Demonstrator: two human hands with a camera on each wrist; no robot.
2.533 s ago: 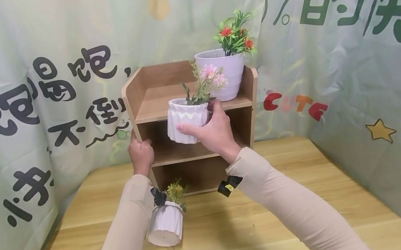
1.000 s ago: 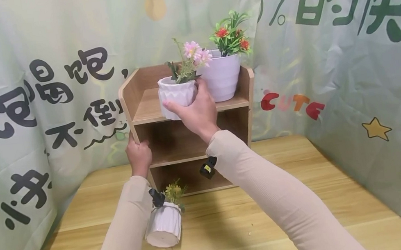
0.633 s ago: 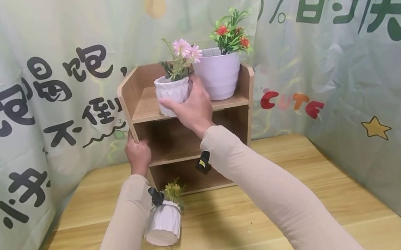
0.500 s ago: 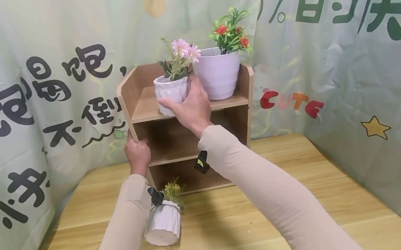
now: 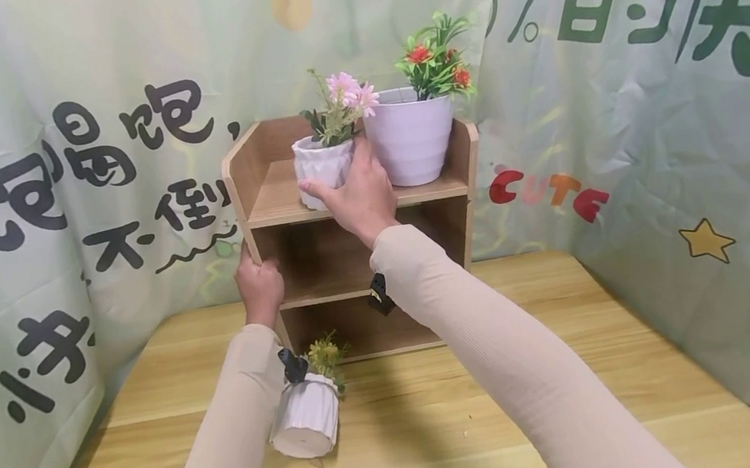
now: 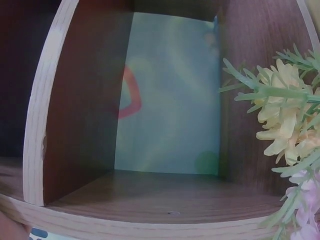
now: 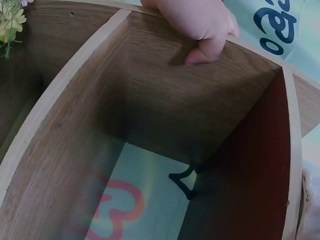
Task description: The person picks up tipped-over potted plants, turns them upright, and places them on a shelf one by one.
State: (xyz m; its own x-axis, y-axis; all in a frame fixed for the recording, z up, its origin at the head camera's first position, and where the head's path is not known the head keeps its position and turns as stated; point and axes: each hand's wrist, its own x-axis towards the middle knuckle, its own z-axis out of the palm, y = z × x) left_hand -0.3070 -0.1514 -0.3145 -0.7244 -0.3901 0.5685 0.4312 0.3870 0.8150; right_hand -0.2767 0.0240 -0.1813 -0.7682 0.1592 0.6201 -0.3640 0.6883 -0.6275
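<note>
My right hand (image 5: 359, 193) grips a small white fluted flowerpot (image 5: 319, 169) with pink flowers (image 5: 350, 91), thumb in front and fingers round its right side. The pot is upright at the top board of a wooden shelf (image 5: 267, 200), left of a bigger white pot (image 5: 411, 141) with red flowers; whether its base touches the board I cannot tell. My left hand (image 5: 260, 287) holds the shelf's left side panel, thumb inside; the right wrist view shows this hand (image 7: 200, 25) over the panel edge. The small pot's edge (image 7: 311, 205) shows there too.
Another white pot (image 5: 306, 419) with yellow flowers (image 5: 325, 355) lies tipped on the wooden table (image 5: 507, 420), beside my left forearm. These flowers (image 6: 285, 110) fill the right of the left wrist view. Printed cloth (image 5: 651, 156) hangs behind and at both sides.
My right hand has raised the pink-flowered pot from in front of the middle compartment up and left to the top board. Over the last half second it shifts only slightly. The left hand stays put.
</note>
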